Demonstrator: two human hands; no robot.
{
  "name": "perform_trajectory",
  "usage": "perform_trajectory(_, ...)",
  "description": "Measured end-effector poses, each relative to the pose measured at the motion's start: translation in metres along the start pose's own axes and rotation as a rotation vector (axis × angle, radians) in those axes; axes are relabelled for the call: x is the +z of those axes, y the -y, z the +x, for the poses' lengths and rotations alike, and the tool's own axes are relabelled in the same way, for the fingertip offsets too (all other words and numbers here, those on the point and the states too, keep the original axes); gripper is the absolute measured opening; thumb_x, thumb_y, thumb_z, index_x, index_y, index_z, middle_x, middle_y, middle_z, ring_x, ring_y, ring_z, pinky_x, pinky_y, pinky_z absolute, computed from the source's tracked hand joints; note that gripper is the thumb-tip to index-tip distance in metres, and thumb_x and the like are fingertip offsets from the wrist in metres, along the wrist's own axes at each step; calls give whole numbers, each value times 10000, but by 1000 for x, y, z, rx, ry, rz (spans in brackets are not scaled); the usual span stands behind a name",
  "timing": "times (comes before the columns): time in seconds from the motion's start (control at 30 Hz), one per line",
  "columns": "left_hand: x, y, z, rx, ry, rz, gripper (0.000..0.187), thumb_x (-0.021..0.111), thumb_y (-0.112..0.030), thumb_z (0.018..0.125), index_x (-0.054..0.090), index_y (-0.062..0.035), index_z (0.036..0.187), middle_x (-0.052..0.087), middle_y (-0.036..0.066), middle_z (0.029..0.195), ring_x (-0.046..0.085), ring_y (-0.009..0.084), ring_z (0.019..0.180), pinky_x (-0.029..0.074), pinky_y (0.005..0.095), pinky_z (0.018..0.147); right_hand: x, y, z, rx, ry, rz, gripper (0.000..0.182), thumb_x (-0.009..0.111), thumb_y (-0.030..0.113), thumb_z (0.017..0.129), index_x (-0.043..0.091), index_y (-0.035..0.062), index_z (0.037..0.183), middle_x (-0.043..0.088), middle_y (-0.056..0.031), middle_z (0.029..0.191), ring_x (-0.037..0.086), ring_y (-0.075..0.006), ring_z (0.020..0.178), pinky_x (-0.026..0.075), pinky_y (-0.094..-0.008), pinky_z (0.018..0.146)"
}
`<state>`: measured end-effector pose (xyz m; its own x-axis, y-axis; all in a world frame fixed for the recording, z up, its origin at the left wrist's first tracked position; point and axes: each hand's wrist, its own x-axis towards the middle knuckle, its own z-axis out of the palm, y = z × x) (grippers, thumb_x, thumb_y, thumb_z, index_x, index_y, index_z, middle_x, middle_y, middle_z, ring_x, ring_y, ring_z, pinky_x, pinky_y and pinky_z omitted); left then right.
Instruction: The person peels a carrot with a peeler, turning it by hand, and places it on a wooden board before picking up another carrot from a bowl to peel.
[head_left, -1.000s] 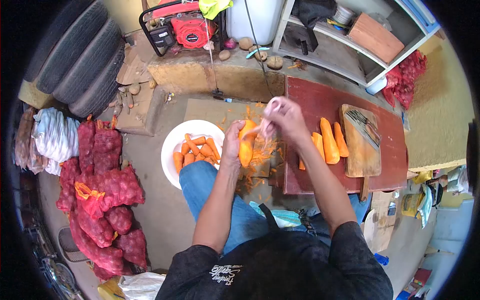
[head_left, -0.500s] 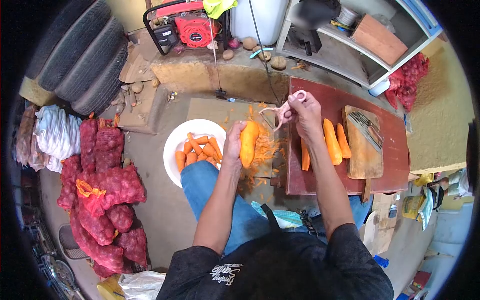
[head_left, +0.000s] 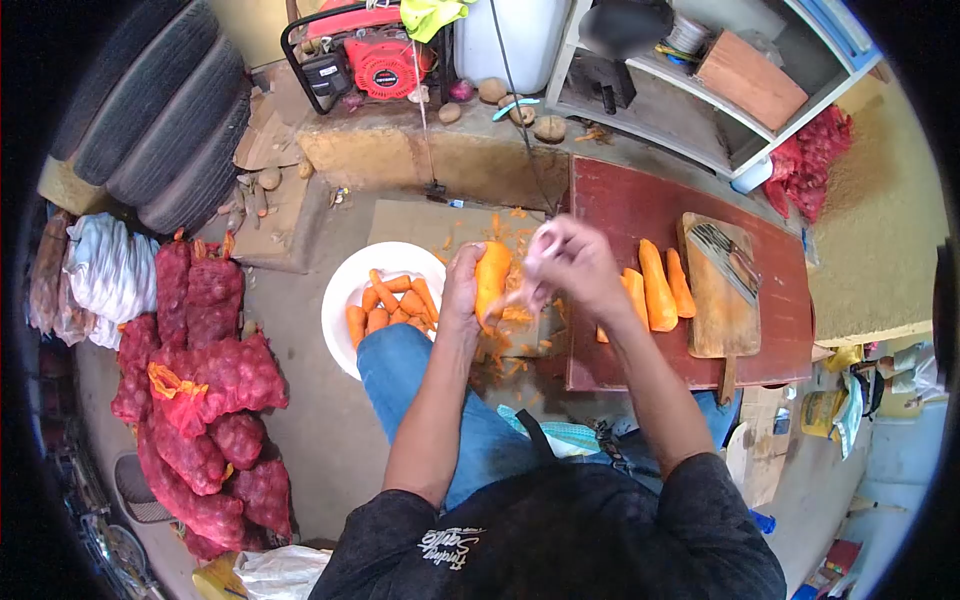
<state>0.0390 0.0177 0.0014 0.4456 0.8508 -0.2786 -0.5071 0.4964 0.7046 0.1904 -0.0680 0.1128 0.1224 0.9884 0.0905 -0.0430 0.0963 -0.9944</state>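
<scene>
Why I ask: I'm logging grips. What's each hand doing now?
Left hand: closed around an orange vegetable.
Right hand: closed on a pale pink tool, blurred.

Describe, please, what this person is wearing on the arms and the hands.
The left hand and right hand wear no gloves. Both forearms are bare too, up to the short black sleeves of a shirt with white lettering.

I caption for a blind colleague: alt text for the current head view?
A person's left hand grips an elongated orange vegetable while the right hand holds a motion-blurred pale pink peeler at it. Nearby are a round white basin of orange carrots and a red table bearing a wooden cutting board.
</scene>
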Motion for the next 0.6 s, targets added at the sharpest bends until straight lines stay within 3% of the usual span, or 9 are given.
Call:
perform_trajectory(0.03, -1, 2, 3, -12, 22, -34, 186, 567, -246, 954, 581, -62, 928, 606, 71, 806, 611, 154, 646, 526, 290, 567, 5, -4, -2, 75, 52, 23, 179, 721, 66, 903, 583, 58, 1016, 649, -46, 751, 681, -130, 637, 572, -260, 539)
perform_trajectory(0.2, -11, 1, -4, -113, 49, 6, 314, 575, -353, 956, 583, -59, 1064, 638, 101, 830, 624, 190, 579, 532, 338, 475, -40, -24, 25, -71, -456, 173, 125, 677, 96, 940, 556, 71, 929, 650, -41, 739, 621, -103, 561, 524, -245, 510)
perform_trajectory(0.37, -2, 0, -4, -181, 57, -231, 373, 579, -408, 967, 583, -51, 1075, 650, 114, 824, 642, 218, 605, 556, 361, 497, -27, -16, 2, 0, -254, 41, 127, 675, 74, 936, 550, 51, 935, 661, -53, 766, 666, -121, 614, 533, -242, 531)
perform_trajectory(0.53, 0, 11, -6, -140, -20, -190, 405, 570, -458, 994, 595, -59, 1058, 650, 102, 842, 658, 216, 644, 564, 353, 506, -32, -18, -2, -90, -480, 240, 110, 649, 58, 947, 541, 50, 964, 655, -61, 745, 673, -141, 608, 555, -249, 545)
perform_trajectory(0.6, -3, 10, -6, -201, 6, -206, 363, 561, -440, 1006, 594, -81, 1050, 633, 75, 883, 662, 200, 687, 563, 344, 516, -27, -17, -5, -80, -361, 256, 109, 648, 51, 946, 542, 46, 971, 659, -68, 761, 676, -147, 618, 561, -252, 551)
